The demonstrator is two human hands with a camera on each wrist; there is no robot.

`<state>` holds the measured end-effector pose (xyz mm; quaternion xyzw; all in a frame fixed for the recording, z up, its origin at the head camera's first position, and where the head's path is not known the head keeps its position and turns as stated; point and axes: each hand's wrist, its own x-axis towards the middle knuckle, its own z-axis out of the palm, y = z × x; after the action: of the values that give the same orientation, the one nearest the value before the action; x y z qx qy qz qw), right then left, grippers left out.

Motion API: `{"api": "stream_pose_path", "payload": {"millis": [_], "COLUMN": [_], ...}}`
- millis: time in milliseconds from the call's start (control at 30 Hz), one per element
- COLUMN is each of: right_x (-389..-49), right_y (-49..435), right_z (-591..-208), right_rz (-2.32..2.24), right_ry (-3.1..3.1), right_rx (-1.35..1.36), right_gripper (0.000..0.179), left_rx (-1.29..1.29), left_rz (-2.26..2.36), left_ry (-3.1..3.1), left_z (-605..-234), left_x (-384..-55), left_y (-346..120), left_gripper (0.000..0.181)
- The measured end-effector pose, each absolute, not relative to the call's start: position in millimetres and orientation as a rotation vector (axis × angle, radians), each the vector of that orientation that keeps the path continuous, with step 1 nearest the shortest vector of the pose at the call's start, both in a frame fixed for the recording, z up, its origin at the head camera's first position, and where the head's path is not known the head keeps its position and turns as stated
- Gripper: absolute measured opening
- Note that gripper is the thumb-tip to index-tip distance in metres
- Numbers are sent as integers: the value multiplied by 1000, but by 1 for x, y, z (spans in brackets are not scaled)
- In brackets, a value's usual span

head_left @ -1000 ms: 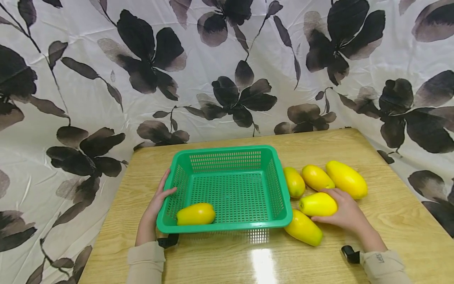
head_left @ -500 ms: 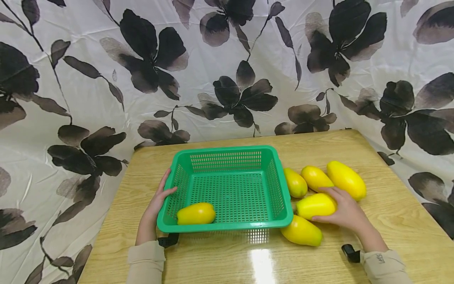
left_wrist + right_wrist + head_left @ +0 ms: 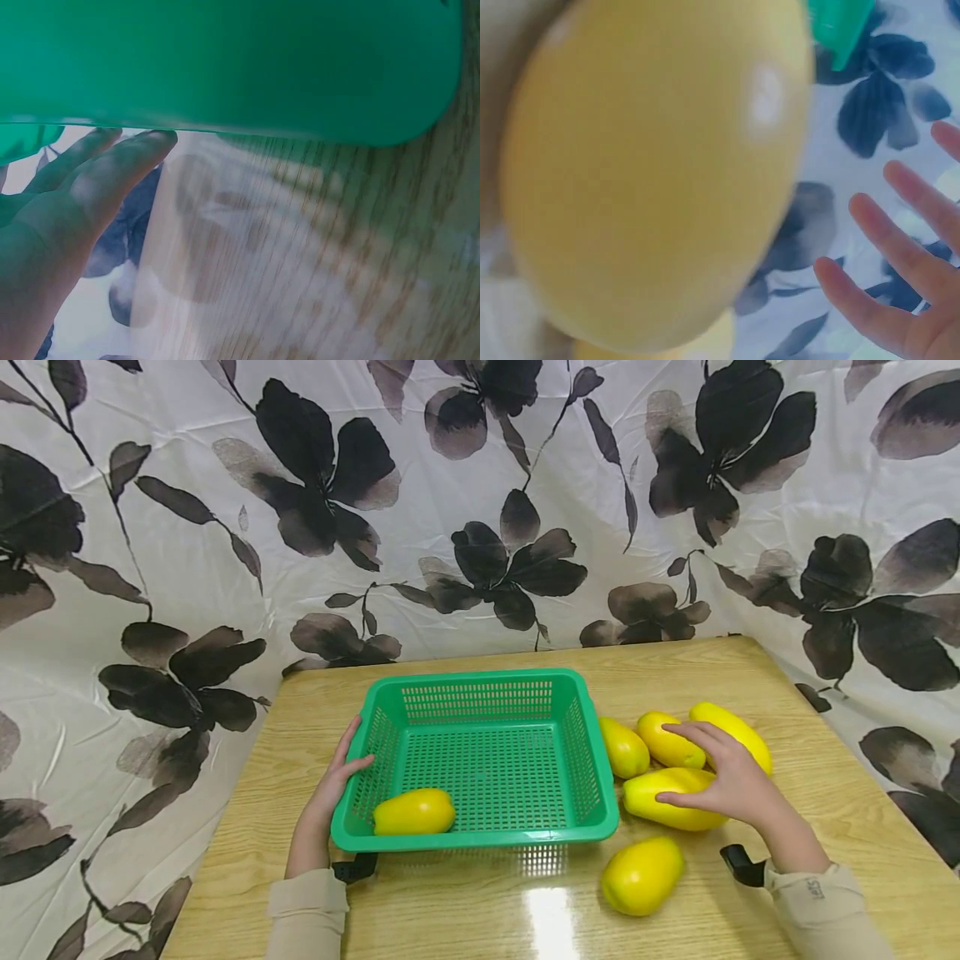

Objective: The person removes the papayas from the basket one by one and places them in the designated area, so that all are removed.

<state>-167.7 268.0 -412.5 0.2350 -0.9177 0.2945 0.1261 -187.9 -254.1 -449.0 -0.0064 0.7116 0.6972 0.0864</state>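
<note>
In the head view, a green plastic basket (image 3: 472,840) stands on the table, with one yellow papaya (image 3: 414,812) lying in its front left corner. My left hand (image 3: 330,789) grips the basket's left rim, thumb over the edge and fingers along the outer wall. Over a papaya (image 3: 667,789) right of the basket, my right hand (image 3: 731,777) is spread with nothing in its grasp. The right wrist view shows a large papaya (image 3: 660,172) close up, apart from the spread fingers (image 3: 889,232).
Behind that papaya lie three more: one papaya (image 3: 624,748) beside the basket, a second papaya (image 3: 667,739), and a long papaya (image 3: 738,735). Another papaya (image 3: 642,877) lies alone nearer the front. A floral cloth (image 3: 480,485) hangs behind the wooden table (image 3: 450,910).
My right hand has let go of the papaya and spread its fingers. The front papaya has rolled toward the table's front, away from the others. The left hand and basket have not moved.
</note>
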Motion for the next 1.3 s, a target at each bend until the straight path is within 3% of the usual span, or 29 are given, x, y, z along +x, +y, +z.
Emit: {"api": "stream_pose_path", "payload": {"millis": [1300], "right_x": [-224], "right_y": [157], "right_z": [-347], "right_rz": [914], "right_ry": [-2448], "right_rx": [1310], "right_gripper": [81], "left_rx": [-8], "left_rz": [2077], "left_ry": [2122], "left_z": [-448], "left_x": [-186], "left_y": [-255], "left_gripper": [71]}}
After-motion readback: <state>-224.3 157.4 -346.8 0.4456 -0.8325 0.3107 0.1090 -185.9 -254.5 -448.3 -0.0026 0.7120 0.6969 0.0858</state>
